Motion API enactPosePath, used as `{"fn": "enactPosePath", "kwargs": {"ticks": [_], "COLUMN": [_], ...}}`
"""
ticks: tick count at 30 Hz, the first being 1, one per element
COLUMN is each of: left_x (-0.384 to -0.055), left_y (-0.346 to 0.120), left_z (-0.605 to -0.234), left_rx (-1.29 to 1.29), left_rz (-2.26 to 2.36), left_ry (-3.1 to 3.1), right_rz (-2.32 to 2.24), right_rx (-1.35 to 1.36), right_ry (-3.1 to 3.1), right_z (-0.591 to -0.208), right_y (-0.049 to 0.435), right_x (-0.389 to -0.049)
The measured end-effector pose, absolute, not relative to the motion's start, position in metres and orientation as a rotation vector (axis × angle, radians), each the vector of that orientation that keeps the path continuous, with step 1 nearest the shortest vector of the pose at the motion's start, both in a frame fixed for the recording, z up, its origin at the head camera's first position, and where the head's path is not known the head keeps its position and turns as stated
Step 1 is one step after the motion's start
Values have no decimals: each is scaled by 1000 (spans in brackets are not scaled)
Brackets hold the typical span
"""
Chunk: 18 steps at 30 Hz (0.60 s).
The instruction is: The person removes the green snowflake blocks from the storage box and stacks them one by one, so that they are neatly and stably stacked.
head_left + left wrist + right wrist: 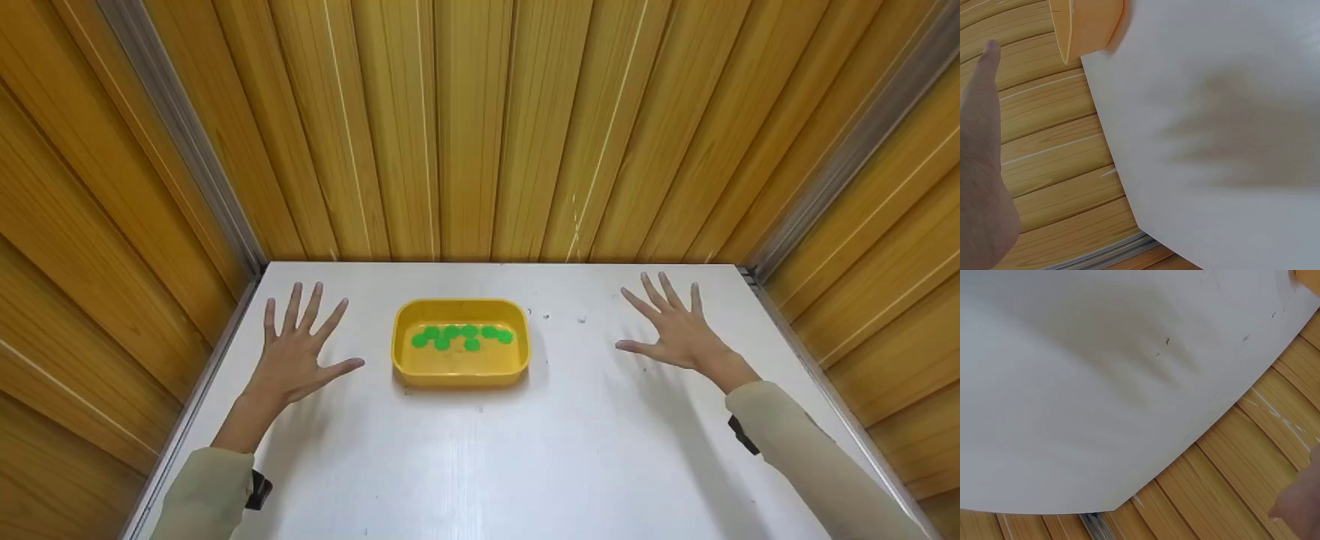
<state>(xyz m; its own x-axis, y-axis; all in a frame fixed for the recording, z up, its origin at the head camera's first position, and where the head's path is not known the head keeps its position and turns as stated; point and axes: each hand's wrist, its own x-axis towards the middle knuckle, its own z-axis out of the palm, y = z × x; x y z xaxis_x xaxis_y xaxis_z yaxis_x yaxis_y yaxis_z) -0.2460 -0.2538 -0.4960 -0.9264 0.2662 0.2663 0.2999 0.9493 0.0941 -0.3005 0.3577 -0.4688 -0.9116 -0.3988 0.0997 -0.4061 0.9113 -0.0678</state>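
A yellow rectangular tub (460,380) stands on the white table (450,465), a bit left of centre. Several flat green scalloped pieces (472,345) lie in it. To its left, my left hand (289,364) is held over the table with fingers spread and holds nothing. My right hand (682,336) hovers well to the tub's right, its fingers also spread and nothing in it. In the left wrist view, part of the tub (1092,28) shows at the top, beyond the thumb (985,84). Only a corner of the tub (1310,280) appears in the right wrist view.
Wood-patterned panels (472,135) close off the back and both sides. Grey metal posts (187,135) stand at the rear corners. Small dark marks (546,316) dot the tabletop right of the tub. Both hands cast soft shadows on the white surface.
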Motion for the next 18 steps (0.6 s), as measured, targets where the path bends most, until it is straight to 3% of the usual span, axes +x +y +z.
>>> {"fn": "enactPosePath", "kwargs": {"ticks": [18], "left_x": [-254], "left_y": [-233], "left_z": [-496], "left_rx": [-451], "left_rz": [-370], "left_ry": [-2816], "right_rz": [254], "right_rx": [678], "right_ry": [-3001], "right_z": [-469], "right_y": [329], "right_x": [-303]}}
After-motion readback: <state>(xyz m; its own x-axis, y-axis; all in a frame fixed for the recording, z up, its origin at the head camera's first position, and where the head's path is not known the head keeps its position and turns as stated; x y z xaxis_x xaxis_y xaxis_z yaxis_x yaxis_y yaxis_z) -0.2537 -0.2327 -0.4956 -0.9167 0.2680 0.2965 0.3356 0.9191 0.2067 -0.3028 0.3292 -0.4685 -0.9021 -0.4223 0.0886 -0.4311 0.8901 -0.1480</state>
